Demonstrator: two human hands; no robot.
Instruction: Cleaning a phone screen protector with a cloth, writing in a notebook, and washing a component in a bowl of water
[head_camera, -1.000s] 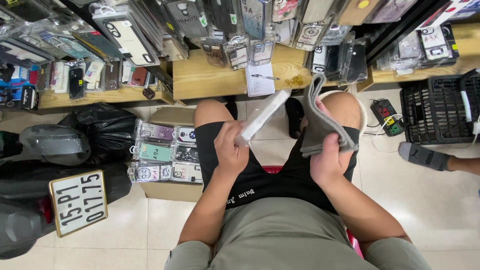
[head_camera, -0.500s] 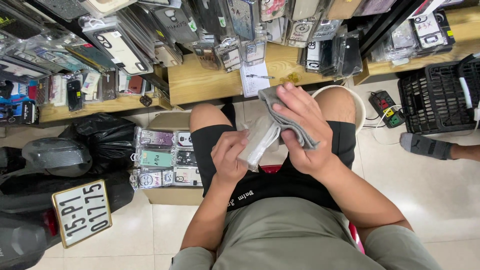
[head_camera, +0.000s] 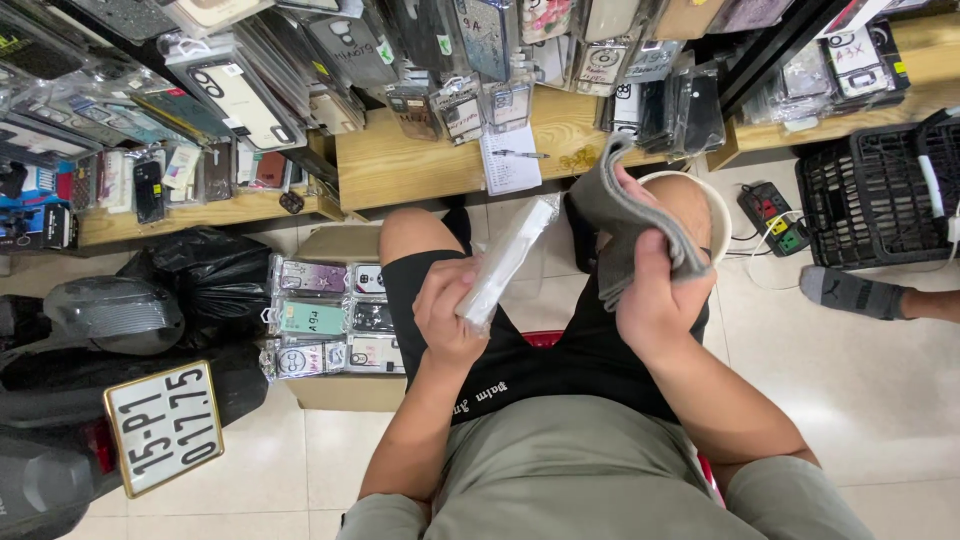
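Observation:
I sit looking down at my lap. My left hand (head_camera: 450, 320) grips a flat clear-wrapped phone case package (head_camera: 508, 258) by its lower end, tilted up toward the shelf. My right hand (head_camera: 655, 295) holds a folded grey cloth (head_camera: 625, 215) over my right knee, the cloth draped across my fingers. The two hands are apart, with the package between them.
A wooden shelf (head_camera: 400, 170) ahead holds a notepad with a pen (head_camera: 510, 160) and rows of packaged phone cases. A cardboard box of cases (head_camera: 335, 325) stands at my left, beside a scooter with a number plate (head_camera: 160, 425). A black crate (head_camera: 880, 190), power strip (head_camera: 772, 215) and another person's socked foot (head_camera: 850, 292) are right.
My right hand with the grey cloth has lifted off the package and moved right, back over my knee. The left hand keeps the package, now tilted further up.

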